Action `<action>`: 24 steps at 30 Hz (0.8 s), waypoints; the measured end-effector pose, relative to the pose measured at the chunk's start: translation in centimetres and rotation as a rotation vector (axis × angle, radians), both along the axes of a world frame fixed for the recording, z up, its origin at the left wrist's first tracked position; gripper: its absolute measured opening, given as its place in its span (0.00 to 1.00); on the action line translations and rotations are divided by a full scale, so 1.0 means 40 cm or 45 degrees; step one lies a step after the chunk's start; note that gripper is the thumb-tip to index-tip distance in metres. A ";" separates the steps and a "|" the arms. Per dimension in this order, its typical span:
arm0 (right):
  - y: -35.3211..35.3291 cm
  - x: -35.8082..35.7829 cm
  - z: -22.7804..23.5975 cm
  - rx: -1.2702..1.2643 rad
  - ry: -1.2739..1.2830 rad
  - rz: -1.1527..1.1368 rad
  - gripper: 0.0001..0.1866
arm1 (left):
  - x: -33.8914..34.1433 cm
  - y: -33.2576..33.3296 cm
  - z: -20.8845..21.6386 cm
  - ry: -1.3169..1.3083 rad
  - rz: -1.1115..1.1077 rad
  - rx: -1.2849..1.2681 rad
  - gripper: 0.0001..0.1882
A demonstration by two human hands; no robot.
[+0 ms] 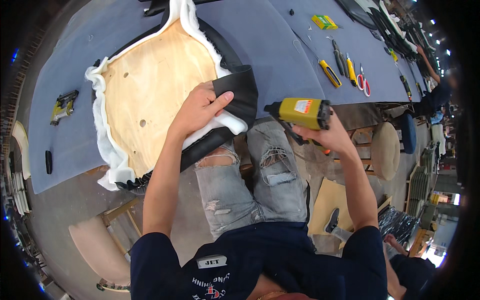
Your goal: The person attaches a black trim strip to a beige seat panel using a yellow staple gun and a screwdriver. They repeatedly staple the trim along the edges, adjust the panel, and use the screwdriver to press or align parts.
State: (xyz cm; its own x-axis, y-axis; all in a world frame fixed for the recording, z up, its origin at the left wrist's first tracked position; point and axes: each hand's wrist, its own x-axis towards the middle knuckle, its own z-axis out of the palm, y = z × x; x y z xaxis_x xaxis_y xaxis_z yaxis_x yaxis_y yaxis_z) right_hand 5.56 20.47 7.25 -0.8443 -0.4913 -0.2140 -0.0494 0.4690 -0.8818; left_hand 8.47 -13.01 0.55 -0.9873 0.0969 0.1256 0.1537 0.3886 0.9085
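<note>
A plywood seat panel (160, 85) lies on the blue-grey table with white padding (102, 130) round its rim and black upholstery cover (240, 92) beneath. My left hand (202, 107) grips a flap of that black cover between thumb and fingers, pulling it up at the panel's right corner. In my right hand (320, 132) is a yellow-green staple gun (300, 112), held by its handle just right of the corner. Its nose points left toward the flap, apart from it. The panel's near edge overhangs the table above my knees.
A second staple gun (64, 107) lies at the table's left. Screwdriver (330, 73), pliers (340, 59), utility knife (351, 73), scissors (363, 82) and a small yellow-green box (325, 22) are at the right. A round stool (385, 151) stands right of me. Other people work at far right and lower right.
</note>
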 end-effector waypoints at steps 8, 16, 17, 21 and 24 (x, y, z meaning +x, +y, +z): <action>-0.082 -0.030 -0.040 0.009 0.214 0.366 0.33 | -0.009 -0.002 -0.014 0.133 -0.057 -0.119 0.31; -0.088 -0.085 -0.092 -0.208 0.334 0.577 0.31 | -0.012 0.006 -0.015 0.272 -0.099 -0.296 0.22; -0.101 -0.087 -0.074 -0.148 0.277 0.565 0.31 | -0.010 -0.010 -0.036 0.227 -0.090 -0.396 0.19; -0.144 -0.087 -0.041 0.270 0.298 0.530 0.27 | -0.013 0.001 -0.046 0.245 -0.033 -0.265 0.19; -0.159 -0.080 -0.012 0.334 0.241 0.447 0.26 | -0.013 -0.044 -0.086 0.162 0.068 -0.249 0.22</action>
